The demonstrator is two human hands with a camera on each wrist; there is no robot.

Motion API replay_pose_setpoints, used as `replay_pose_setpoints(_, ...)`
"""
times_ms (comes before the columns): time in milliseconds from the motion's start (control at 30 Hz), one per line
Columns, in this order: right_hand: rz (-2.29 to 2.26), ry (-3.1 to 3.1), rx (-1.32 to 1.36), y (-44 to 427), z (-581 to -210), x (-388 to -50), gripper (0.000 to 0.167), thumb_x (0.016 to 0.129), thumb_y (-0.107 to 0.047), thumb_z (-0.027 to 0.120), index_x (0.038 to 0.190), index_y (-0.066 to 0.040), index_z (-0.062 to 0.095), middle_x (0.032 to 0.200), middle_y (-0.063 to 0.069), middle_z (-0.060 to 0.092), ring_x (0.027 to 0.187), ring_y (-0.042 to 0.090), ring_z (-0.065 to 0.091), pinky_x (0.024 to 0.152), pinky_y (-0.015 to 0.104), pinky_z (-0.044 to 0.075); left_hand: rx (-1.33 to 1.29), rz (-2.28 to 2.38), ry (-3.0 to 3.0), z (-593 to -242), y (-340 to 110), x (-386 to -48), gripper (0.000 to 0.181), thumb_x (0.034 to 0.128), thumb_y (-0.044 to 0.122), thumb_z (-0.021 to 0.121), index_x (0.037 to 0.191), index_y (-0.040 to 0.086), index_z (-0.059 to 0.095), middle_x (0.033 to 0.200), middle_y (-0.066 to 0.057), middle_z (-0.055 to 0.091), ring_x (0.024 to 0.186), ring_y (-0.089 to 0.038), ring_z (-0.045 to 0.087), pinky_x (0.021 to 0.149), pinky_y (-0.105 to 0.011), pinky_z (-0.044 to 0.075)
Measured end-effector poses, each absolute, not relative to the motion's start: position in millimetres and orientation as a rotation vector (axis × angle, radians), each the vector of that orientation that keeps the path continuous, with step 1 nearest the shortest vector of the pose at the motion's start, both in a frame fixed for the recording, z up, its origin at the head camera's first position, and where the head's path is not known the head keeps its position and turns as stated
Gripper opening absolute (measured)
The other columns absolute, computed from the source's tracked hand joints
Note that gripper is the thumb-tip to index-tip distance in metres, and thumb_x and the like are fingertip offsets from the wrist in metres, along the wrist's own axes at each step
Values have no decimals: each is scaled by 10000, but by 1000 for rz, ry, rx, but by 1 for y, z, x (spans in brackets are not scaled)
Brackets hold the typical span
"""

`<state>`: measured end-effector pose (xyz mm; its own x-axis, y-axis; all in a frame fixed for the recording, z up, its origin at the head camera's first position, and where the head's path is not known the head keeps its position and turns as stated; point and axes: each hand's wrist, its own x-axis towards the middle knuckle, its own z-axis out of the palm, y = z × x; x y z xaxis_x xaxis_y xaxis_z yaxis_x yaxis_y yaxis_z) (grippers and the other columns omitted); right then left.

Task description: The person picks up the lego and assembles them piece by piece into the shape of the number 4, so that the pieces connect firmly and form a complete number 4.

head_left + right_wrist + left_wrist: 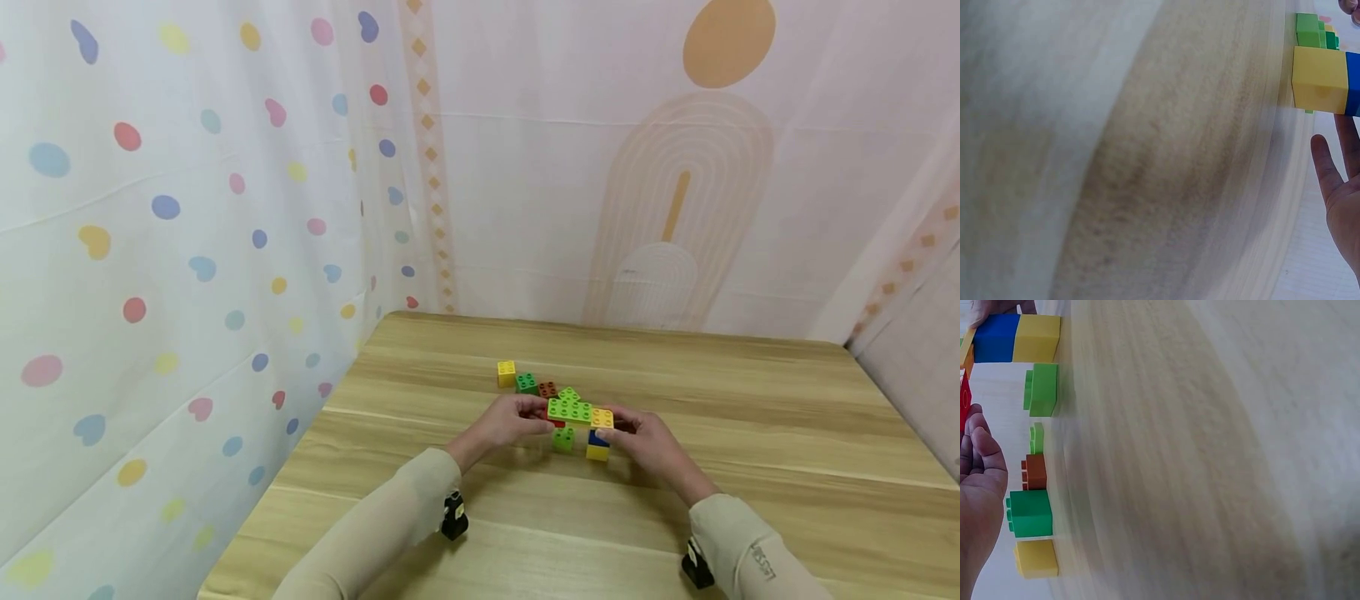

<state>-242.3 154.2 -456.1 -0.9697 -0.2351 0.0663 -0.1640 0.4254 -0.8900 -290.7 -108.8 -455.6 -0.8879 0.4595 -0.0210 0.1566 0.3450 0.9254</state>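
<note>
My left hand [513, 421] grips a red toy brick [965, 403] under the left end of a long lime-green brick [570, 411]. To the right, a light-orange brick [602, 417] tops a column of a blue brick [997, 339] over a yellow brick [597, 452]. My right hand [647, 438] holds that column around its upper part, thumb at the front; the yellow base stands on the table. Whether the long brick is joined to the orange one is hard to see. A small lime-green brick [1043, 390] sits on the table between the hands.
Behind the hands, a row of loose bricks runs across the wooden table [750, 467]: yellow [506, 373], dark green [527, 383], brown [547, 389] and lime-green [569, 395]. Patterned curtains [525, 208] hang along the back and left.
</note>
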Motion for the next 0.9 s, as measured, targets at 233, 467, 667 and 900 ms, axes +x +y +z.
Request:
replay_pose_setpoints(233,-1606,2588,-354,155,-458,-243,465,942,-245,702,1348,-39,604,1115,101,673,953,201,595,775,301,510,534,1564,2309,-454,-108,-291,470,893,171,760,1297,-19,613,1051,-28,674,971,-156,608,855,-313,513)
replay_pose_setpoints(467,-1589,2608,-380,157,-461,-242,491,943,-306,695,1340,-31,606,1139,105,670,975,200,612,782,315,518,559,1555,2308,-452,-103,-291,452,893,170,761,1291,1,626,1034,-16,676,952,-146,607,833,-298,509)
replay_pose_setpoints(667,-1616,2591,-370,157,-461,-242,457,940,-284,700,1322,-44,623,1134,105,672,973,202,612,783,310,517,559,1603,2266,-452,-101,-291,459,889,104,753,1307,-14,606,1039,-32,676,954,-135,610,846,-289,509)
replay_pose_setpoints(900,-1620,2590,-358,156,-461,-243,444,936,-262,709,1318,-48,628,1109,101,675,953,205,605,772,310,514,439,1760,2106,-450,-97,-287,399,972,170,654,1321,-11,584,1090,-83,651,936,-161,643,864,-358,535)
